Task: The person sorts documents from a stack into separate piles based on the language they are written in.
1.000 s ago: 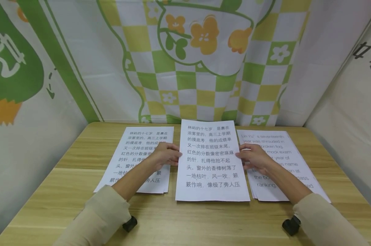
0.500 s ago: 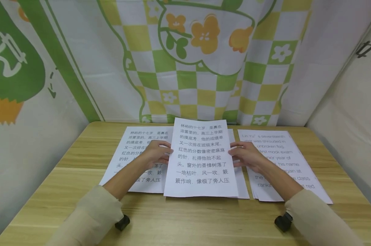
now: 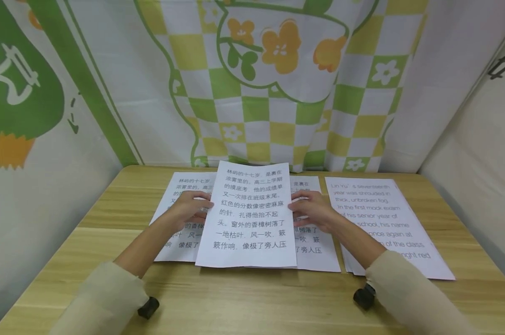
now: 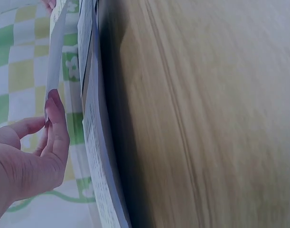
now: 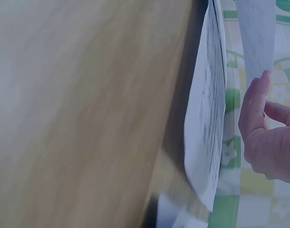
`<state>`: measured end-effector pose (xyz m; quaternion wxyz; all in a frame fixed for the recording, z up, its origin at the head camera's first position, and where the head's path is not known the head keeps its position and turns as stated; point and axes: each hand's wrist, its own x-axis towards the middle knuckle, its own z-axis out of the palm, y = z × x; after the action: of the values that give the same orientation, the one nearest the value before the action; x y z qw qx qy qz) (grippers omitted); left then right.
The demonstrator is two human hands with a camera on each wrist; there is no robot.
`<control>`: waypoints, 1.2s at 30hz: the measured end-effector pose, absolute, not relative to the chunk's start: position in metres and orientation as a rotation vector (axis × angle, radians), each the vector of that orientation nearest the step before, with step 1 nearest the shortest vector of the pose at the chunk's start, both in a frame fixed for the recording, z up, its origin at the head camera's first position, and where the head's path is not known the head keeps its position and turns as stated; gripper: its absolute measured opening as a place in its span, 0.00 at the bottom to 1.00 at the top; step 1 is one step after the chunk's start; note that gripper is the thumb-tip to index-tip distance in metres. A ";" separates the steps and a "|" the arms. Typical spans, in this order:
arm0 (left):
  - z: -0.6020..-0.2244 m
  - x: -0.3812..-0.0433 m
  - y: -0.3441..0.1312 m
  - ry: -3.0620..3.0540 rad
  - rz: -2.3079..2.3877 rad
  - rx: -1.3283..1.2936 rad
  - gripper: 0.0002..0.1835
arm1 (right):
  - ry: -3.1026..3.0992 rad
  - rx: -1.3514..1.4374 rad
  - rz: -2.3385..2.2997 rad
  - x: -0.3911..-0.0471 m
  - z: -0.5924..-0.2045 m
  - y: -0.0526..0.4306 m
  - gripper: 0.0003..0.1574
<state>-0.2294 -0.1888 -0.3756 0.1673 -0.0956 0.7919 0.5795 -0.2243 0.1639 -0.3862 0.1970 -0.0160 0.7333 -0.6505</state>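
Both hands hold one sheet of paper (image 3: 250,214) printed with Chinese text, raised above the table. My left hand (image 3: 189,209) pinches its left edge between thumb and fingers, as the left wrist view also shows with the hand (image 4: 35,152) at the edge. On the opposite side my right hand (image 3: 315,209) pinches the right edge; in the right wrist view the hand (image 5: 268,137) grips it. Beneath the raised sheet, partly hidden, lie a left paper stack (image 3: 169,251) and a middle paper stack (image 3: 319,260), both with Chinese text.
A stack of sheets with English text (image 3: 361,200) lies on the right of the wooden table (image 3: 244,302), partly behind the right forearm. Behind the table hangs a checkered curtain (image 3: 252,111). A black device (image 3: 364,297) sits at each cuff.
The held sheet has moved left, from over the middle stack toward the left one, with both hands. More of the middle stack and of the English text now shows.
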 end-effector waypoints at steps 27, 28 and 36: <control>-0.368 -0.222 -0.261 2.439 1.589 -0.348 0.26 | 1.894 -0.005 -1.944 -0.229 -0.397 0.065 0.41; -0.368 -0.222 -0.263 2.439 1.594 -0.355 0.27 | 1.885 -0.012 -1.942 -0.229 -0.397 0.063 0.41; -0.368 -0.220 -0.275 2.445 1.653 -0.510 0.28 | 1.748 -0.124 -1.975 -0.227 -0.394 0.048 0.42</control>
<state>-0.2204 -0.2753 -0.3676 0.0732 -0.1700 0.8142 0.5503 -0.2268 0.0476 -0.3938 0.2479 -0.0454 0.6413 -0.7247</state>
